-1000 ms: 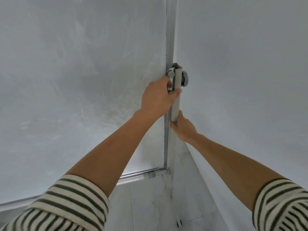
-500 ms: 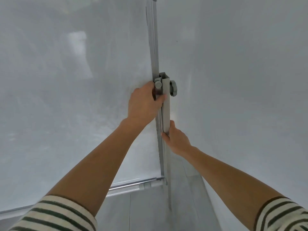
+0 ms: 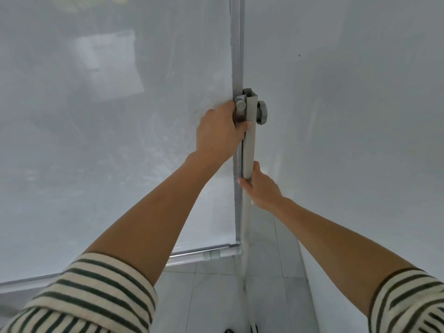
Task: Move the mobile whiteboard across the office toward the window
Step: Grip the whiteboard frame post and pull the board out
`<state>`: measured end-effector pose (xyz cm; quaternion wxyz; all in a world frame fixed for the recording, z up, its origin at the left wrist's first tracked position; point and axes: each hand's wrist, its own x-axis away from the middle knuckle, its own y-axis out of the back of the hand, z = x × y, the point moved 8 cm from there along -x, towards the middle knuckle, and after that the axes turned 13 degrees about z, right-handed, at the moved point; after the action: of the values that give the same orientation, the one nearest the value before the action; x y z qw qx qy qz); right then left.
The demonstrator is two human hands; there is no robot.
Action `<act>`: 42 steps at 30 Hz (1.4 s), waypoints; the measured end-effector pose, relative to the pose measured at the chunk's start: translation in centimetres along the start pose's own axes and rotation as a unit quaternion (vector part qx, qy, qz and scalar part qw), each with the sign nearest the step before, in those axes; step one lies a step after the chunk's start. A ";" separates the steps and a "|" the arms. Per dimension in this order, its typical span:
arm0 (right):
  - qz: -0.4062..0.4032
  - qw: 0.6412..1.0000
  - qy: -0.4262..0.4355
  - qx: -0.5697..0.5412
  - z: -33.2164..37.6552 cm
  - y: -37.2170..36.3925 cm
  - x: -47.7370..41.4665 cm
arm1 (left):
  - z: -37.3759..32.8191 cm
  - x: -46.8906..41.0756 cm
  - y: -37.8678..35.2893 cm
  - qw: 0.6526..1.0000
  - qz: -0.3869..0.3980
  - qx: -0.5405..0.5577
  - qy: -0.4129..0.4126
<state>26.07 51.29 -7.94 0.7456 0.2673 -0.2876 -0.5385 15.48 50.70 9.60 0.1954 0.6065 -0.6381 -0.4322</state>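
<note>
The mobile whiteboard (image 3: 101, 145) fills the left of the head view, its smeared white face edged by a metal frame. A grey stand post (image 3: 249, 150) runs down its right edge, with a round clamp knob (image 3: 262, 112) near the top. My left hand (image 3: 218, 133) grips the frame edge and post just below the knob. My right hand (image 3: 260, 187) holds the post lower down, fingers wrapped round it. The marker tray rail (image 3: 206, 254) runs along the board's bottom edge.
A plain white wall (image 3: 348, 116) stands close on the right, meeting the pale tiled floor (image 3: 216, 296) along a diagonal line. A dark caster (image 3: 253, 329) of the stand shows at the bottom edge. Only a narrow gap separates post and wall.
The board's edge and post have shifted in view, first left, then back right. A pale reflection has appeared on the board face. Both hands keep the same grips.
</note>
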 end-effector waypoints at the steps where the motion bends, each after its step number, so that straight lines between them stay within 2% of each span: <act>1: 0.001 1.000 -0.002 -0.003 -0.1 0.2 -1.3 | 0.5 -1.2 -0.1 1.000 -0.001 0.001 -0.003; 15: 0.030 0.999 -0.008 -0.020 1.0 2.0 -16.9 | 7.4 -14.0 0.0 1.000 -0.005 -0.013 0.028; 32: 0.087 0.991 0.097 0.034 2.3 3.6 -30.4 | 12.9 -23.0 0.2 0.985 -0.082 -0.030 0.149; 37: 0.100 0.982 0.126 0.095 2.4 3.4 -30.3 | 13.9 -21.8 0.3 0.982 -0.087 -0.026 0.167; 42: 0.182 0.948 0.067 0.251 -1.9 -0.6 -28.4 | 17.6 -14.8 0.8 0.966 -0.075 -0.026 0.248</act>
<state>19.85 78.45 -13.71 0.7571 0.4242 -0.4069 -0.2850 4.23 70.12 4.61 0.3302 0.7353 -0.5110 -0.2986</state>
